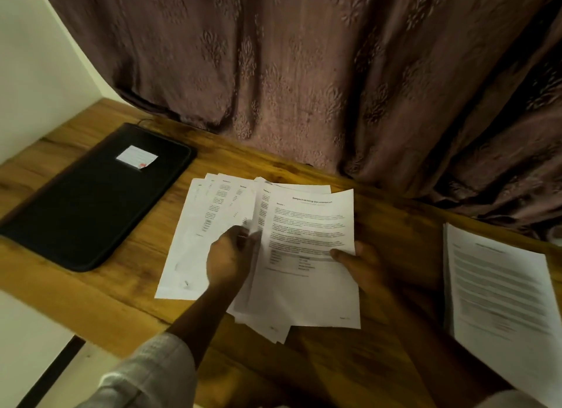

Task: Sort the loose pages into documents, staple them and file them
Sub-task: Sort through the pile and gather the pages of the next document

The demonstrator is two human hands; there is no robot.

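loose pages (213, 222): fanned, printed, mid-table | stacked document (498, 289): flat, right edge | black folder (91, 201): closed, left

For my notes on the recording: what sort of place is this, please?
Probably a home desk or study corner: a wooden table against a patterned curtain, with printed pages held in both hands and a black folder lying nearby.

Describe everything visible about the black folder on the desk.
The black folder lies flat and closed on the left side of the wooden desk, angled, with rounded corners and a raised edge trim. The surface looks matte, maybe fabric or leatherette. A small white label with a red mark sits near its far end. Neither hand touches it; the fanned pages lie apart.
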